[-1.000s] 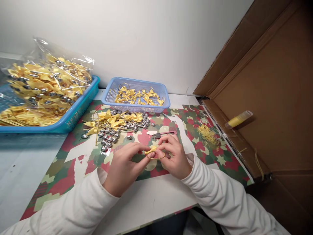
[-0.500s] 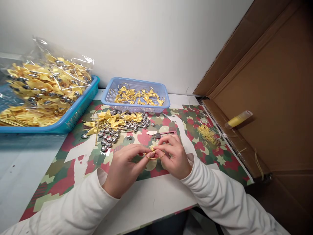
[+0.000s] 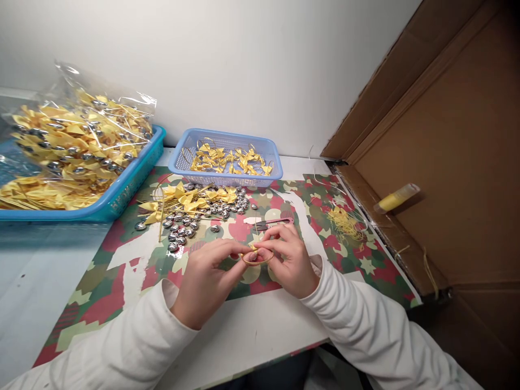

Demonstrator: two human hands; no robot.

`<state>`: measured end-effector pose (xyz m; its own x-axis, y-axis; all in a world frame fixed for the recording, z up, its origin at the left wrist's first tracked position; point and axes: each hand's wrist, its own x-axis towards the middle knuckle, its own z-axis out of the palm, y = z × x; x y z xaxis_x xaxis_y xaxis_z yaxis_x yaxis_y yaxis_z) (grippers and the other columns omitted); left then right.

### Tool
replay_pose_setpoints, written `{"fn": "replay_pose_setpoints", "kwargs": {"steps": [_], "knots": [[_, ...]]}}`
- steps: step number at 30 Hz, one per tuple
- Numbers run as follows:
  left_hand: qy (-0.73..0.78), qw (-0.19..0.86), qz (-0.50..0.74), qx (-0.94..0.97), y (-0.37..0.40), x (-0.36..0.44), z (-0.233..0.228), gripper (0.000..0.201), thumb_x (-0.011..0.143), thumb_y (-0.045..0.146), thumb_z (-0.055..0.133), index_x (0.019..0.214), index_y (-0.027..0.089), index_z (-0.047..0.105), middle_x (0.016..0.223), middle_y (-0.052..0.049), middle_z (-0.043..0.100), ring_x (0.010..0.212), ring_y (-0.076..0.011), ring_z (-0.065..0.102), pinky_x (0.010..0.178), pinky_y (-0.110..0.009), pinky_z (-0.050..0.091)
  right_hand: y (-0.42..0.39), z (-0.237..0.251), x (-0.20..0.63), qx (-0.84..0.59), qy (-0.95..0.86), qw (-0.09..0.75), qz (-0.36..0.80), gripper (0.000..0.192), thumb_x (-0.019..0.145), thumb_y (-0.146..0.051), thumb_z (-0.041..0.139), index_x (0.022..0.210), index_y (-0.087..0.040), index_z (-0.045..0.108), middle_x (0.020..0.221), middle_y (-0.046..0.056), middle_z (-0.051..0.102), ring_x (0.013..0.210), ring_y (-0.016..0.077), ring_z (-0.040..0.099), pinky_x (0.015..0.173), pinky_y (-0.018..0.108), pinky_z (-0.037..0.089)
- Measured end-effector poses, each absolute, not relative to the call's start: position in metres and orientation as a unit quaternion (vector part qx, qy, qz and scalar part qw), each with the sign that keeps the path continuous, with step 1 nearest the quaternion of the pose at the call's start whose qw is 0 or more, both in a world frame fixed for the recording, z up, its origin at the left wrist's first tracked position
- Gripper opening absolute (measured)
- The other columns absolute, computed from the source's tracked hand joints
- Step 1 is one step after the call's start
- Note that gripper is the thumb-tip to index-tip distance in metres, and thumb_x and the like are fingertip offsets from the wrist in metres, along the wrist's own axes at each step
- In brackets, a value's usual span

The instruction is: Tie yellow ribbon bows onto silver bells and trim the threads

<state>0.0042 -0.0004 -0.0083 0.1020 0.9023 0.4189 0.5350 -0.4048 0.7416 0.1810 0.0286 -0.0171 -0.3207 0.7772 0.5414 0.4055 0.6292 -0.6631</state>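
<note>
Both hands meet over the middle of the mat: the left hand (image 3: 207, 279) and the right hand (image 3: 289, 265) each pinch, thumb against forefinger, the same small yellow satin ribbon bow with its thin gold cord loop (image 3: 257, 255), which hangs just above the camouflage-patterned paper mat (image 3: 122, 265) between the 2 sets of fingertips. The bow looks about formed, yet whether a metal bead is already on it cannot be told, as the fingers cover its centre. Judging from the stock around, the work is well under way but far from finished: a loose heap of silver heart-shaped metal beads mixed with yellow bows (image 3: 195, 208) lies just beyond the hands, the small pale-blue plastic mesh basket (image 3: 227, 176) behind it holds a thin layer of bows with loops, and the large blue plastic tray (image 3: 122, 192) at the far left is piled with clear bags of such pieces. Small red-handled thread snips (image 3: 274, 222) lie just past the right hand's fingers, and a tuft of yellow thread offcuts (image 3: 345, 223) sits near the mat's right edge. Room is open toward the person on the bare white tabletop (image 3: 252, 330); to the right the brown cardboard box flap (image 3: 447, 179), with a yellow glue tube (image 3: 396, 198) on it, closes in, and the wall bounds the back.
</note>
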Motion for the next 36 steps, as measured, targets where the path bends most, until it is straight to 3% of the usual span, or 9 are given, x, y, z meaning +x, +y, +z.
{"fn": "replay_pose_setpoints", "kwargs": {"steps": [9, 17, 25, 36], "knots": [[0.508, 0.218, 0.440, 0.708, -0.0004, 0.0057, -0.0073, 0.013, 0.085, 0.027, 0.062, 0.077, 0.020, 0.070, 0.072, -0.001, 0.074, 0.063, -0.0144, 0.065, 0.061, -0.026, 0.051, 0.0280, -0.0188, 0.1806, -0.379, -0.783, 0.446, 0.209, 0.015, 0.086, -0.016, 0.061, 0.088, -0.024, 0.074, 0.085, 0.004, 0.064, 0.085, 0.0195, 0.053, 0.077, 0.037, 0.046], [0.502, 0.203, 0.455, 0.707, -0.0022, 0.0045, -0.0056, 0.012, 0.085, 0.026, 0.062, 0.077, 0.020, 0.068, 0.070, 0.001, 0.072, 0.064, -0.0137, 0.063, 0.062, -0.025, 0.051, 0.0263, -0.0146, 0.1796, -0.395, -0.784, 0.425, 0.219, 0.010, 0.077, -0.029, 0.074, 0.085, -0.023, 0.073, 0.085, 0.004, 0.066, 0.081, 0.0195, 0.055, 0.076, 0.038, 0.046], [0.500, 0.207, 0.460, 0.704, -0.0030, 0.0074, -0.0060, 0.010, 0.084, 0.025, 0.064, 0.076, 0.020, 0.068, 0.071, 0.000, 0.072, 0.065, -0.0138, 0.064, 0.061, -0.025, 0.051, 0.0248, -0.0115, 0.1794, -0.392, -0.773, 0.433, 0.247, 0.016, 0.086, -0.019, 0.057, 0.080, -0.021, 0.072, 0.081, 0.004, 0.064, 0.082, 0.0182, 0.055, 0.076, 0.035, 0.046], [0.491, 0.196, 0.470, 0.707, -0.0032, 0.0060, -0.0068, 0.007, 0.084, 0.023, 0.065, 0.078, 0.021, 0.069, 0.072, 0.000, 0.073, 0.065, -0.0135, 0.064, 0.061, -0.025, 0.051, 0.0250, -0.0142, 0.1788, -0.395, -0.763, 0.436, 0.268, 0.015, 0.085, -0.019, 0.059, 0.079, -0.022, 0.073, 0.082, 0.003, 0.065, 0.082, 0.0181, 0.056, 0.076, 0.035, 0.046]]}}
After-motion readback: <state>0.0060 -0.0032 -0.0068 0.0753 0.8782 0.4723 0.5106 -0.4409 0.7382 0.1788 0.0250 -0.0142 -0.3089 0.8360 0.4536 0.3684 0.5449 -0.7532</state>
